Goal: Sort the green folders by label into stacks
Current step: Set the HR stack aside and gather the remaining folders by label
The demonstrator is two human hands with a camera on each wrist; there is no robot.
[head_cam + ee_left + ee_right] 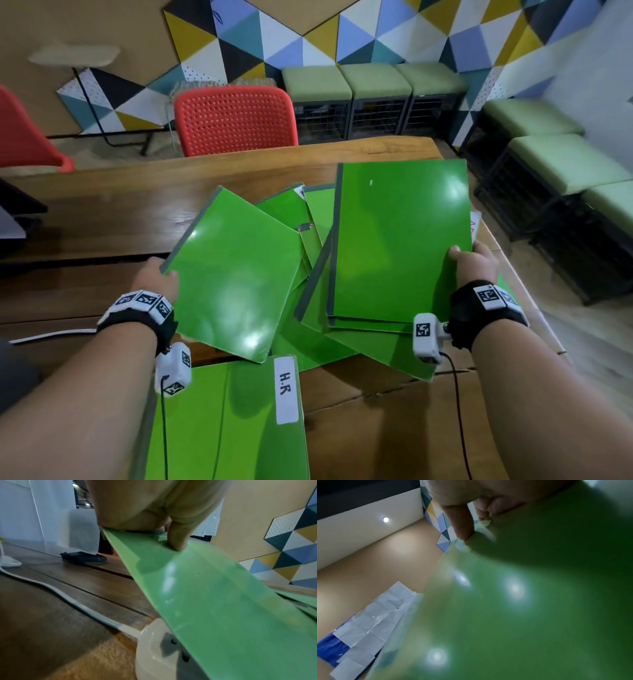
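My left hand [161, 277] pinches the left edge of a green folder [236, 277], thumb on top, holding it tilted above the table; the left wrist view shows that thumb on the folder [214, 601]. My right hand [474, 262] grips the right edge of a small stack of green folders [400, 243], lifted with plain covers up; in the right wrist view this stack [522, 608] fills the frame. Under both lies a loose pile of green folders [308, 219]. Nearest me sits a folder labelled "H.R" [239, 421].
The wooden table [102, 219] runs left, with a white cable [51, 335] on it and cardboard [394, 404] under the near folders. A red chair [236, 120] stands behind the table. Green cushioned stools [373, 82] line the back and right walls.
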